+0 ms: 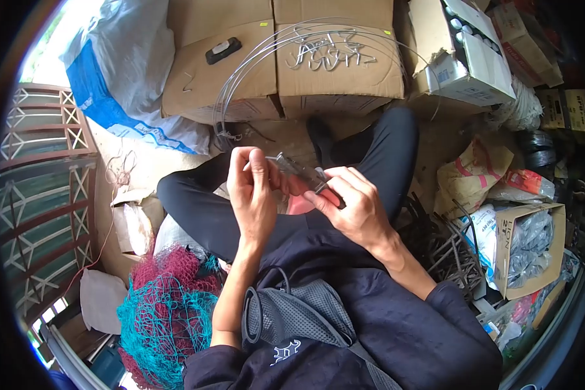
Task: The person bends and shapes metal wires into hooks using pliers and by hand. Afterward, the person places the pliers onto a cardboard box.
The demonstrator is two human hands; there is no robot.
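Observation:
Above my lap, my right hand [357,205] is closed on a grey metal tool with red parts [302,174]; its exact kind is hard to make out. My left hand [250,188] is closed at the tool's left end, pinching what looks like a thin piece of wire [271,158]. Fingers partly hide both things. Beyond my hands, a loose coil of wire [231,84] arches over the cardboard boxes. Several bent wire hooks [331,49] lie in a pile on the right-hand box [344,81].
A black object with a pale label [223,51] and a single bent wire [188,82] lie on the left box [195,55]. Teal and maroon netting [166,318] is heaped at my left. Dark metal pieces [445,244] and an open carton of grey bags [533,250] stand at my right.

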